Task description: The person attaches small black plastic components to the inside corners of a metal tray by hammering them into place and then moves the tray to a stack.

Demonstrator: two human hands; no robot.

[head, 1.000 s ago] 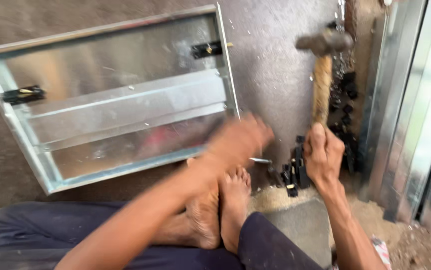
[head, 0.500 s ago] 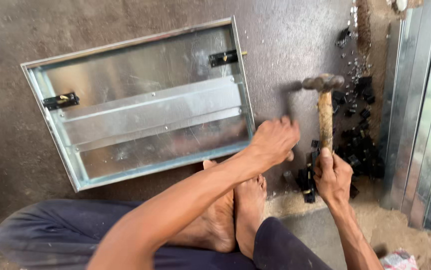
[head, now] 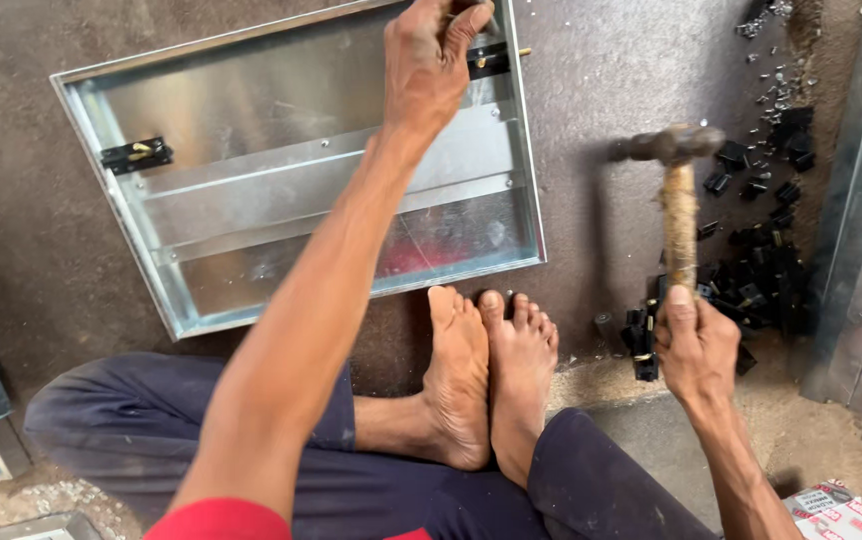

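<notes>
Seated on the floor (head: 591, 90), feet together at 6 o'clock of the metal tray (head: 301, 190), which lies flat with its open side up, well inside arm's reach.

Left hand (head: 431, 60) reaches across to the tray's far right corner, at about 1 o'clock of its centre. Fingers are curled over the rim beside a small black bracket (head: 489, 58) with a brass pin showing at its end. Whether the fingertips pinch the pin or only steady the rim, I cannot tell; the grip is closed but its contents are hidden by the knuckles.

Right hand (head: 696, 345) has a full closed grip low on the wooden handle of the hammer (head: 679, 190), head raised, at 3 o'clock of the tray and well apart from it.

A second black bracket (head: 137, 154) sits on the left wall at 9 o'clock. Loose black fittings (head: 766, 250) and screws are heaped at 3 o'clock past the hammer.

Judgement: a good strike needs the fingers kept clear of the bracket, the tray braced against the feet, and short, square taps so the thin sheet wall does not dent.
</notes>
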